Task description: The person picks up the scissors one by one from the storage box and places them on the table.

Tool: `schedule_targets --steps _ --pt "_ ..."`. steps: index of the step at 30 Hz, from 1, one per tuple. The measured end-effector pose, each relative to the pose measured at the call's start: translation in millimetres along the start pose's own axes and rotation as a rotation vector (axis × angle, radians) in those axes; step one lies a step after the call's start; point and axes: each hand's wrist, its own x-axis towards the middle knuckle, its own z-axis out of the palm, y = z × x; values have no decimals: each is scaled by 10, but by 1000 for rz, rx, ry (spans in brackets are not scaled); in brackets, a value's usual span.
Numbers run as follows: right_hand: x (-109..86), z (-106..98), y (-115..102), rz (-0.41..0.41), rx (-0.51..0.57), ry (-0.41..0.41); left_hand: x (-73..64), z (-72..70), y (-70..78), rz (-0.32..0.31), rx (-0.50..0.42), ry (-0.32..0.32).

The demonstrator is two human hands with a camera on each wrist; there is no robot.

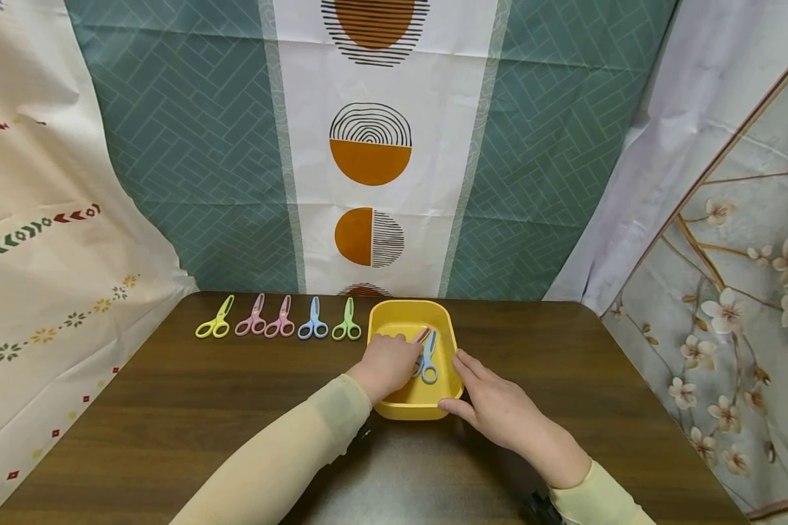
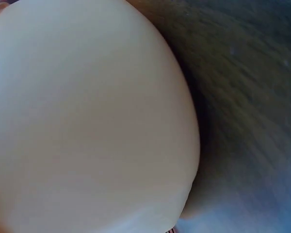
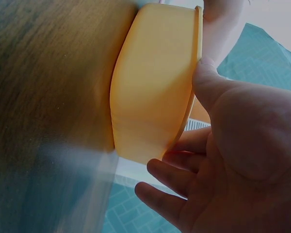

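A yellow box (image 1: 410, 412) stands on the table with pink scissors (image 1: 422, 335) and blue scissors (image 1: 429, 357) inside. My left hand (image 1: 389, 362) reaches over the box's left side, its curled fingers on the pink scissors, covering part of them. In the left wrist view, a blurred pale surface fills most of the picture and hides the fingers. My right hand (image 1: 502, 405) rests against the box's right side with fingers stretched out. The right wrist view has that thumb on the rim of the yellow box (image 3: 155, 82) and the fingers spread beside its wall.
Left of the box, along the table's back edge, lies a row of yellow scissors (image 1: 217, 321), two pink scissors (image 1: 252, 319), blue scissors (image 1: 313, 321) and green scissors (image 1: 347, 323). Patterned cloths (image 1: 230, 146) hang behind and beside the dark wooden table (image 1: 171, 415).
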Motion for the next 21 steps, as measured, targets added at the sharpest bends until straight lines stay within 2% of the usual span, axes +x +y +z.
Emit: schedule_targets --steps 9,16,21 --pt "-1 -5 -2 3 2 -1 -19 -11 -19 -29 -14 8" --pt "-2 0 -11 3 -2 2 0 -10 -45 -8 -31 39" --pt "4 7 -10 2 -5 0 -15 -42 -37 -19 -67 0"
